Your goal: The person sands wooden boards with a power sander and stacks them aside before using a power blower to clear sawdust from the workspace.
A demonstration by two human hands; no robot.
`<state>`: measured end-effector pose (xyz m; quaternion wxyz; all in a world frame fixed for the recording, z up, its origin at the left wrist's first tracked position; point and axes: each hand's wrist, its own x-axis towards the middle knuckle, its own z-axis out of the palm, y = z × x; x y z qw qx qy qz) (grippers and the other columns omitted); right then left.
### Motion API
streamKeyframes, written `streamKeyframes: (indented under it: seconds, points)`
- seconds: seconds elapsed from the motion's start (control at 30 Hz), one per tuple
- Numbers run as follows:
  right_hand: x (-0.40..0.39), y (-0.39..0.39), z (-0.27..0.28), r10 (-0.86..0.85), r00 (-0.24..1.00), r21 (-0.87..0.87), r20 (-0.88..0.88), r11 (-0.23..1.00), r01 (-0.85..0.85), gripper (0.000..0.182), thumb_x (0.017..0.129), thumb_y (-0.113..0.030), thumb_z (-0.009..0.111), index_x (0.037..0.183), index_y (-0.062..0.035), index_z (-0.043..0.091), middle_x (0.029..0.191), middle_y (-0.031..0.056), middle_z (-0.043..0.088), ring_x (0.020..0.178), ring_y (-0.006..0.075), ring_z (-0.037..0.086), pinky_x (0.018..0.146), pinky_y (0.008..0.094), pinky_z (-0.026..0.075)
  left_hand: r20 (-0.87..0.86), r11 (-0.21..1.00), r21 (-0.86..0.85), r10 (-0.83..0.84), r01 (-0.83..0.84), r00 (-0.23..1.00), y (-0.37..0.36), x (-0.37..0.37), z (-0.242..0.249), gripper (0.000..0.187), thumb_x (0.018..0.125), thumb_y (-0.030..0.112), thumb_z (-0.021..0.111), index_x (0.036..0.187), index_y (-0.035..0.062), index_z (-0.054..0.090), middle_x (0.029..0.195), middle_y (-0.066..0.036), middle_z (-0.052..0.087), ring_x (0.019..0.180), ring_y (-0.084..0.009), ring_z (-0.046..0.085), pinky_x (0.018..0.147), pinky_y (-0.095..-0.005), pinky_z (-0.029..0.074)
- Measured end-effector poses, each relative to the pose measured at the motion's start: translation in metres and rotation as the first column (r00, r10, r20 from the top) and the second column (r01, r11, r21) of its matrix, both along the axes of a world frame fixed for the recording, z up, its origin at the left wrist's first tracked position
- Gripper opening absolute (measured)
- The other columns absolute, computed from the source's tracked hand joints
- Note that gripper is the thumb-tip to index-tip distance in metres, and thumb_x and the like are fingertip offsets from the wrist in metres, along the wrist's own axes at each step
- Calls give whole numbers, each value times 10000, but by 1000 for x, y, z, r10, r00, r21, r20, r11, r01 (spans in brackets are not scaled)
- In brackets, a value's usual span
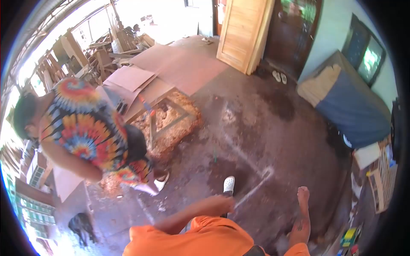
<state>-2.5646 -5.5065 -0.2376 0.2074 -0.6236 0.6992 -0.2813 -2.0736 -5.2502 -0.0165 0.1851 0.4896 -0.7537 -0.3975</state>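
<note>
My left hand (221, 205) is in front of my body, at the end of a forearm reaching across from the orange sleeve. Its fingers look curled in, and nothing shows in them. Just beyond it is a white clog (229, 184) on my foot. Out to the right, my right hand (303, 195) is over the brown floor, with its fingers drawn together and no object visible in it. Neither hand touches anything I can see. The orange shirt (192, 239) fills the bottom of the view.
At left a person in a tie-dye shirt (83, 123) bends near a wooden frame (173, 117) lying on wood shavings (188, 128). Behind lie flat boards (171, 64) and scrap wood (106, 55). A panelled door (241, 32) leans upright. A covered bulky object (350, 102) stands right.
</note>
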Motion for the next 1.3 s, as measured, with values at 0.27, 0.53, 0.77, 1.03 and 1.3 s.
streamKeyframes:
  seconds: [0.27,0.53,0.77,1.03,1.3]
  points:
    - [82,-184,-73,75,626,519,776,488,-702,216,937,-138,447,971,-41,637,836,98,631,688,234,633,567,381,515,255,934,-328,229,-139,939,-286,79,-8,173,894,246,610,918,75,612,946,-129,597,902,-331,617,740,-445,499]
    - [212,-360,-85,170,959,884,228,378,-277,258,876,-181,497,985,-14,660,873,155,644,793,302,638,659,408,513,-113,969,-145,183,-198,977,-574,218,93,278,928,288,587,1048,37,592,972,-122,658,918,-315,638,789,-413,499]
    - [290,-612,-117,276,956,914,104,352,-201,279,816,-188,528,929,18,679,907,214,658,893,354,642,739,431,516,26,514,118,854,-850,520,-741,366,-112,279,882,274,599,967,11,635,974,-207,660,855,-334,655,721,-430,517]
    - [597,-1026,-28,611,760,368,-221,774,-515,271,785,-232,611,847,27,663,893,277,651,899,422,642,786,480,500,373,679,524,359,-514,855,-903,346,-154,321,911,327,522,980,76,709,1086,-139,681,956,-332,660,801,-453,516]
    - [892,-1169,31,834,550,223,54,526,-820,284,867,-279,622,809,-2,640,667,64,645,612,139,615,563,310,489,154,747,500,421,-438,894,-1081,542,-81,283,942,223,447,1094,75,635,1058,-191,668,974,-366,634,813,-444,486]
